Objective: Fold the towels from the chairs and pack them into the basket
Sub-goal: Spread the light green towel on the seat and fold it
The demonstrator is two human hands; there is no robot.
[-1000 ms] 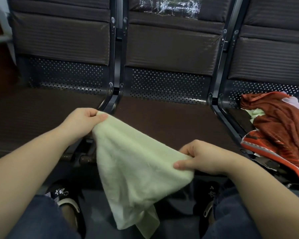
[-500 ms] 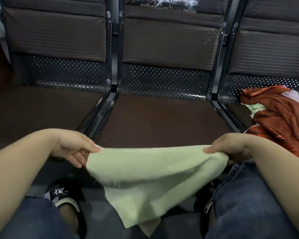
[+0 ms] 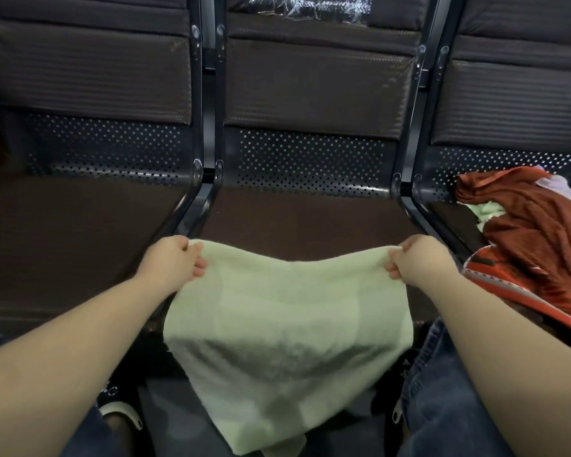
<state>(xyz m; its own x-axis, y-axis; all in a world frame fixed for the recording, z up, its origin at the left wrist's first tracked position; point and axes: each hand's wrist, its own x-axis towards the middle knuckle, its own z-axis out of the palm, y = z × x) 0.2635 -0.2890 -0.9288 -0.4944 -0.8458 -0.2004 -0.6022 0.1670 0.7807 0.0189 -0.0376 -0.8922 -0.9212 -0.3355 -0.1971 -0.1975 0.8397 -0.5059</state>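
Note:
A pale green towel (image 3: 284, 324) hangs spread out in front of the middle chair seat (image 3: 304, 222). My left hand (image 3: 173, 262) grips its top left corner and my right hand (image 3: 419, 262) grips its top right corner, so the top edge stretches between them. The towel's lower part drapes down between my knees. On the right chair lies a heap of other towels: a rust-red towel (image 3: 534, 232), a bit of light green cloth (image 3: 487, 211) beneath it, and an orange patterned cloth (image 3: 508, 288). No basket is in view.
A row of three dark brown chairs with perforated metal backs fills the view. Black metal frame bars (image 3: 205, 179) separate the seats. My knees in blue jeans (image 3: 442, 390) and dark shoes (image 3: 122, 413) show at the bottom.
Both hands lifted and moved forward over the middle seat's front edge, pulling the towel's top edge wide and taut. The towel now hangs flat instead of bunched.

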